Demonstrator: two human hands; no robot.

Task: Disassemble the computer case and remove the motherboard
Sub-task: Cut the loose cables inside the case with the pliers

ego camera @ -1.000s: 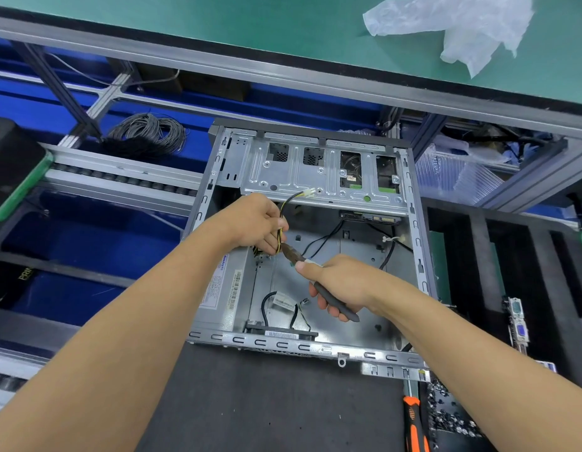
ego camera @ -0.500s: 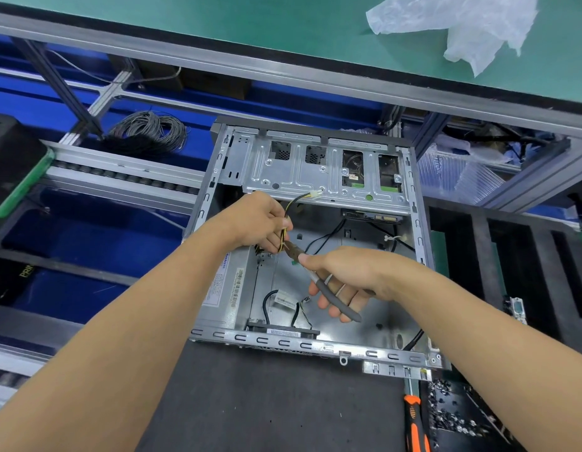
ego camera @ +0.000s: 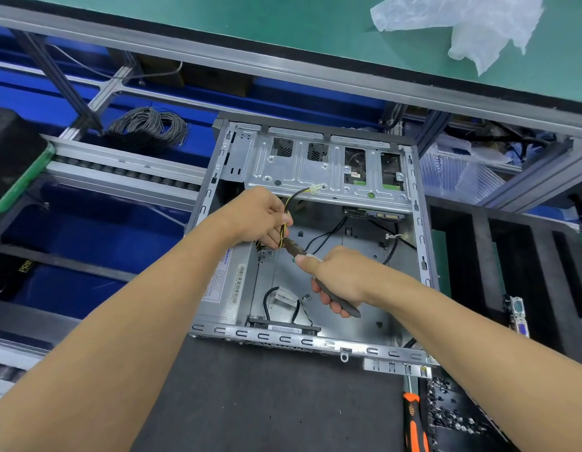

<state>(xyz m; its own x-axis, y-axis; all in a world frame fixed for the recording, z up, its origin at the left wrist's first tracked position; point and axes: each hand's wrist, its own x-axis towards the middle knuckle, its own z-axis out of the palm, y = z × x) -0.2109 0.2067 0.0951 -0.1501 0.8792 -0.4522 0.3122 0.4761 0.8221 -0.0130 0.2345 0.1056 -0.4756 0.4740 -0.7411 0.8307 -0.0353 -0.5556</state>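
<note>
Yellow letters "PRI" on black box [ego camera: 13, 269], power supply label [ego camera: 222, 282] illegible

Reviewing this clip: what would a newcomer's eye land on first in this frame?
The two bare forearms meeting in mid-frame over the open computer case: the left hand grips a yellow-and-black cable, and the right hand holds cutting pliers with their tip at that cable. Next, the crumpled clear plastic bag on the green shelf, top right.
</note>
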